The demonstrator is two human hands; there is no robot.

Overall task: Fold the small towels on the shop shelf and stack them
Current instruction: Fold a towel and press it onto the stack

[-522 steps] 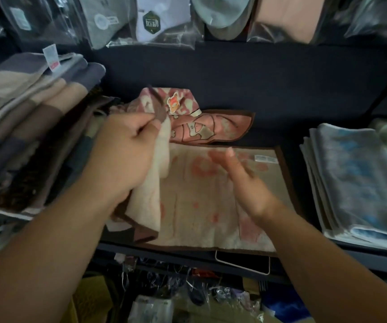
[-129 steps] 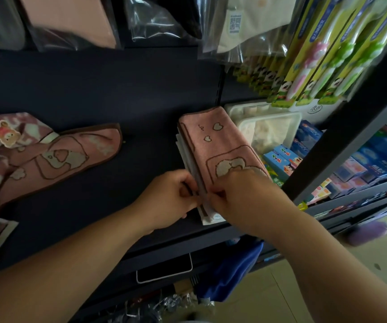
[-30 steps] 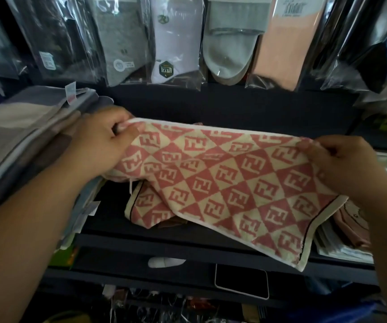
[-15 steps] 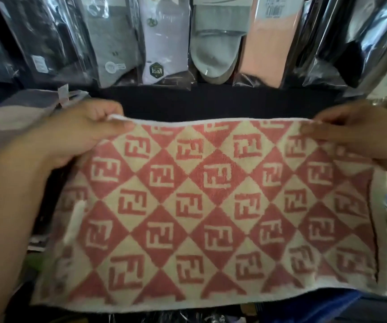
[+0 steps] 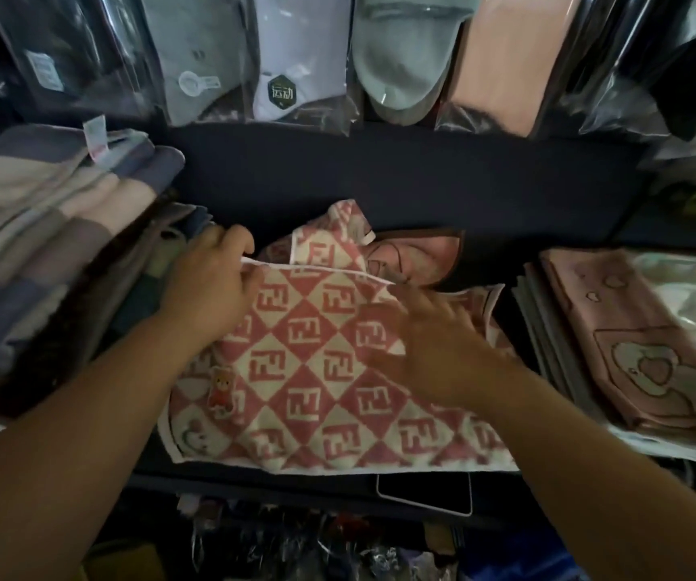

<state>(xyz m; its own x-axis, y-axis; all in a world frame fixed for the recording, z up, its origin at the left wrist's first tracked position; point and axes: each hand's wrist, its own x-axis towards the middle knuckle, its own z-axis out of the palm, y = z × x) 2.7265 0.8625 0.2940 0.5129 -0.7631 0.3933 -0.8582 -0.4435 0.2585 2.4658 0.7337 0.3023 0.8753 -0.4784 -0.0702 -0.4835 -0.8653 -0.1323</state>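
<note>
Blur hides whether the right hand point(image 5: 434, 350) grips the pink-and-cream diamond-patterned towel point(image 5: 296, 371). It lies lengthwise left-to-right on the dark shelf point(image 5: 505, 215); the left hand point(image 5: 212, 287) pinches its far-left corner.

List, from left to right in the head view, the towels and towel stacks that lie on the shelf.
stack of striped towels → pink-and-cream checked towel → stack of pink cartoon-print towels

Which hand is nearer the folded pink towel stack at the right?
Right. The right hand lies just left of that stack; the left hand holds the red-and-cream checked towel farther left.
</note>
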